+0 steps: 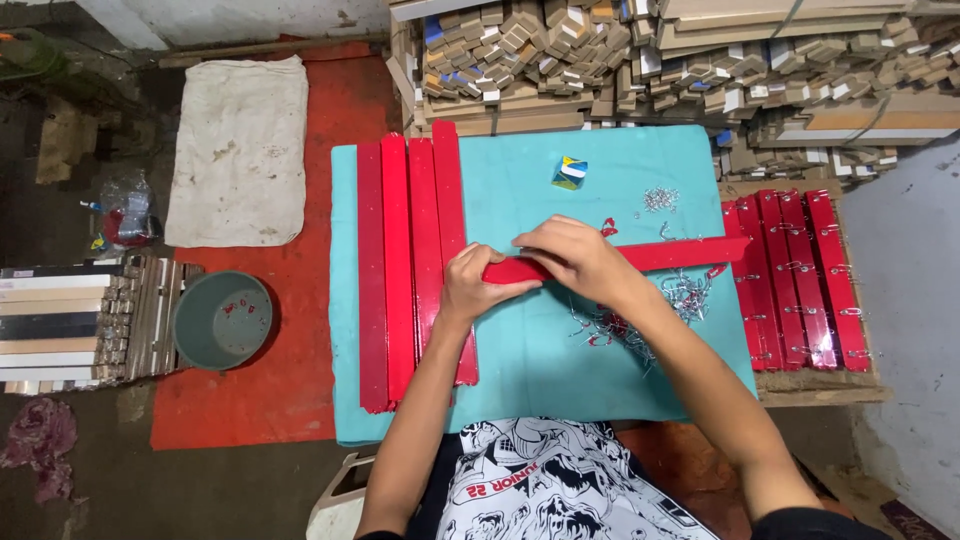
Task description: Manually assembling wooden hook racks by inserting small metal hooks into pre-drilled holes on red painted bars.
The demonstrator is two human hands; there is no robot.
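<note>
Left hand gripped the near end of a long red glossy wooden strip lying crosswise on the teal cloth-covered table. Right hand pressed down on it, fingers curled. Four matching red strips lay by the table's left edge; small metal hooks crowded the right, bare cloth near the front edge.

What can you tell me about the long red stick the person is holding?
The red strip is long, flat and glossy, like painted wood. It lies crosswise on the teal cloth. The left hand grips its left end; the right hand presses on top. Its right end reaches toward a stack of similar red strips. Small metal hooks lie beside it.
</note>
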